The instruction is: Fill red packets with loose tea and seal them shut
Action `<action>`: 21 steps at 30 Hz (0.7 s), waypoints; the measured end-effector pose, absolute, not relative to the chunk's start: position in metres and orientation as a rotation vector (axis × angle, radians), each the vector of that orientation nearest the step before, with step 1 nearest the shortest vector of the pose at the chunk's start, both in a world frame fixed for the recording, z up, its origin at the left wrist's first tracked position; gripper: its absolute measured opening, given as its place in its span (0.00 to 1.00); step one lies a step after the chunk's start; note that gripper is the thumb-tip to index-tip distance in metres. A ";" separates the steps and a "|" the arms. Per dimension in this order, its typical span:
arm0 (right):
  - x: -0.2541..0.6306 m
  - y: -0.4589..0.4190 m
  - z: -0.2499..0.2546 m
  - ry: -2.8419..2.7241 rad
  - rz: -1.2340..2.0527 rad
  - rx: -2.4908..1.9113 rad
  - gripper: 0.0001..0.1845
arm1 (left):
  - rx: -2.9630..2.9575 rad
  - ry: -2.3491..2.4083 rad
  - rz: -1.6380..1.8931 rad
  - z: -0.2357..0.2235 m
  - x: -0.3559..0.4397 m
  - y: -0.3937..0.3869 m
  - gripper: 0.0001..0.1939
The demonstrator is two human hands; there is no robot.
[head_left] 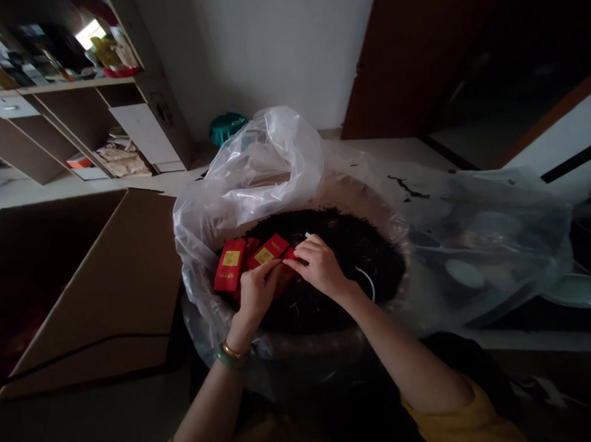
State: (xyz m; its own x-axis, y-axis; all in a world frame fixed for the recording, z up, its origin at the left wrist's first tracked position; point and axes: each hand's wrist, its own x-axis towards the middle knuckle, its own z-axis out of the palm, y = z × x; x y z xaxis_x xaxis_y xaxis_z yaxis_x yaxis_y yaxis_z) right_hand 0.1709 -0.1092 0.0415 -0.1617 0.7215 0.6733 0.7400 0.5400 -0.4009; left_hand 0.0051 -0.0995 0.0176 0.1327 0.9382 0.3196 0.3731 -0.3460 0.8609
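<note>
Both hands meet over a round basin [333, 342] lined with clear plastic and filled with dark, loose, leaf-like material [346, 238]. My left hand [257, 290] pinches the edge of a small red packet [288, 254]. My right hand [321, 265] grips the same packet from the other side, fingers pressed together. A short white tip [308, 235] shows just beyond the right fingers; its kind is hidden. Left of the hands, several red packets with yellow labels, among them one red packet [229, 265], lie on the dark material. A thin white curved edge [368, 280] shows right of my right wrist.
An open cardboard box [104, 293] stands at the left. Bunched clear plastic [271, 156] rises behind the basin, and more plastic sheeting [487, 249] spreads to the right over pale round shapes. Shelving [154, 129], a teal bin [227, 126] and a brown door [416, 60] are behind.
</note>
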 end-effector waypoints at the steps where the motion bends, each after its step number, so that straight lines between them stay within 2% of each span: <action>1: 0.173 -0.108 0.042 -1.889 0.014 -1.212 0.14 | 1.763 1.262 1.177 0.018 0.004 -0.097 0.09; 5: 0.178 -0.105 0.042 -1.699 0.269 -1.371 0.13 | 1.315 1.158 1.150 0.014 0.000 -0.088 0.20; 7: 0.179 -0.103 0.040 -1.592 0.518 -1.417 0.12 | 1.041 1.072 1.159 0.011 0.002 -0.086 0.25; 10: 0.178 -0.100 0.038 -1.442 0.925 -1.357 0.11 | 0.828 1.056 1.245 0.007 0.007 -0.087 0.28; 16: 0.184 -0.099 0.038 -1.304 1.474 -1.191 0.22 | 1.114 1.178 1.391 0.015 0.011 -0.092 0.23; 21: 0.178 -0.099 0.029 -1.234 1.518 -1.201 0.25 | 1.216 1.099 1.331 0.024 0.009 -0.091 0.27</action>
